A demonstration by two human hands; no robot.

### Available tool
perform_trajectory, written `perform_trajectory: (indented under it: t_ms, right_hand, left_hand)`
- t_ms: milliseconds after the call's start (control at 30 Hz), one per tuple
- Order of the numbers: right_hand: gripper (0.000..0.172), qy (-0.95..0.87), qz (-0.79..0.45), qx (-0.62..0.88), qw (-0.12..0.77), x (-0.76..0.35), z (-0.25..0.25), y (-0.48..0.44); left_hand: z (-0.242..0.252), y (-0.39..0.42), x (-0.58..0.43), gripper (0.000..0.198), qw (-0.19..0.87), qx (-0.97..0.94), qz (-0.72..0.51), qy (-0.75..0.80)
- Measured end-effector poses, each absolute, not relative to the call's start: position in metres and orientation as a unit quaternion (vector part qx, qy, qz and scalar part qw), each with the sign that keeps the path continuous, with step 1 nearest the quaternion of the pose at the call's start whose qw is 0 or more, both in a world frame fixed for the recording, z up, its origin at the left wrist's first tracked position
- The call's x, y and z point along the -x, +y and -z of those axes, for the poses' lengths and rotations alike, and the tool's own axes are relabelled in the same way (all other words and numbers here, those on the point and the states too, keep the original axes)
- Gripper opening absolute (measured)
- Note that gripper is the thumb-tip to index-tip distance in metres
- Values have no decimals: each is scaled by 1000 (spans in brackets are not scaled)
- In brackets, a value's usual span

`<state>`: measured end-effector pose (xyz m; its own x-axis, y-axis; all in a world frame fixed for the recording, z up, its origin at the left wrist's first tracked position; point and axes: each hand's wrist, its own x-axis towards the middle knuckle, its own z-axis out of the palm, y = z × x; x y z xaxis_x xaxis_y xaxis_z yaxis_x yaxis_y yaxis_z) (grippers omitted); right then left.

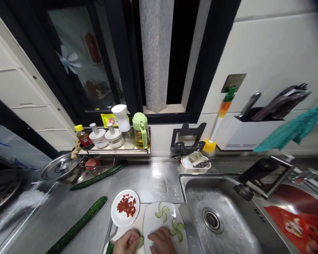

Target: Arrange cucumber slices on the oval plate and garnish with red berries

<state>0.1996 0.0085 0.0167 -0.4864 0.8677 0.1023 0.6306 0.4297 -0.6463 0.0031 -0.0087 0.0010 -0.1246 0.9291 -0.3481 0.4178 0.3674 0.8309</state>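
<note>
At the bottom of the head view, my left hand [126,242] is closed in a pinch at the edge of a pale green cucumber slice [140,242]. Just right of it, my right hand [163,241] reaches over a white plate [153,217], its fingers stretched out and a little apart. On that plate, curved cucumber slices [162,212] form a pinwheel, with a second pinwheel of slices [177,230] nearer me. A cut cucumber piece [110,248] shows beside my left hand, on a cutting board [119,233]. My hands partly hide the board and plate.
A small white plate of red berries [113,215] stands beyond my left hand. Two whole cucumbers [79,220] [100,177] lie to the left. The sink [198,192] borders the right side. A seasoning rack [116,151] with jars and an oil bottle [141,132] stands at the back.
</note>
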Motion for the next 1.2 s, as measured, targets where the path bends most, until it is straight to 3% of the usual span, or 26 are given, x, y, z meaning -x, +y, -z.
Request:
perform_trajectory:
  t_ms: [67,267,433,700,933,1200]
  right_hand:
    - [37,-788,-332,470,218,-188,-20,18]
    - [17,-684,-400,579,193,-181,-33,26]
    - [13,-625,-483,573,216,-193,-55,33]
    - [9,-587,-539,557,233,-212,-50,35]
    - [16,-612,-510,575,190,-229,-51,41]
    - [15,-747,-281,601,35,-234,-54,43]
  left_hand:
    - [-7,-7,-8,36,486,-487,-284,668]
    - [-8,-2,-24,50,547,-422,-361,626]
    - [0,0,-32,63,680,-268,-351,586]
    - [-5,1,-55,32,806,-45,-353,473]
    - [-2,6,-57,46,769,-81,-369,516]
    - [5,-4,-78,8,561,-375,-317,667]
